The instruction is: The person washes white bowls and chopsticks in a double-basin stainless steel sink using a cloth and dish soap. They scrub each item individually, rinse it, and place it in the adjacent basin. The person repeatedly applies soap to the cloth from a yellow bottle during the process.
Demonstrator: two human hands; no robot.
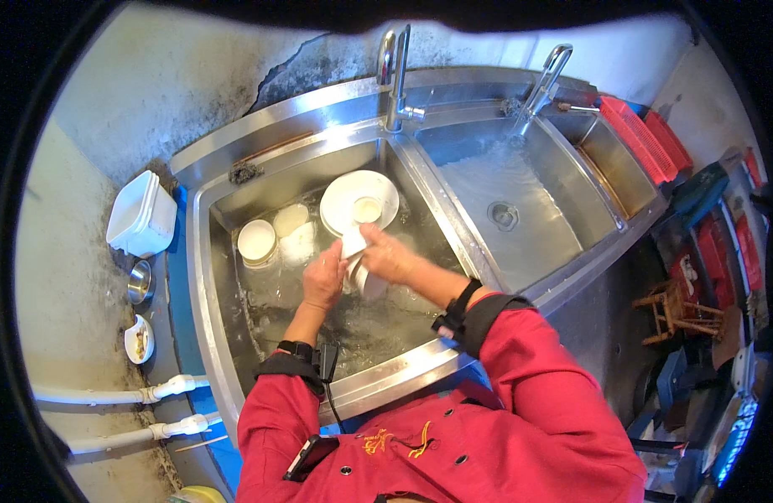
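Note:
Over the left basin of a stainless steel sink (207,302), my left hand (323,276) and my right hand (386,254) both grip a small white bowl or cup (353,243) between them. More white dishware (368,280), blurred, lies just below my hands. A large white plate or bowl (336,195) with a small white cup (367,210) on it sits in the water beyond them. To the left are stacked white bowls (257,241), another white bowl (291,220) and further white dishware (298,244). The fingertips are partly hidden by the held piece.
A faucet (396,94) stands behind the divider; a second faucet (547,78) runs into the right basin (487,170). A steel scourer (245,172) lies on the back ledge. Red plastic baskets (638,138) are at the right, a white plastic tub (144,214) at the left, and a wooden stool (669,311) beyond the sink.

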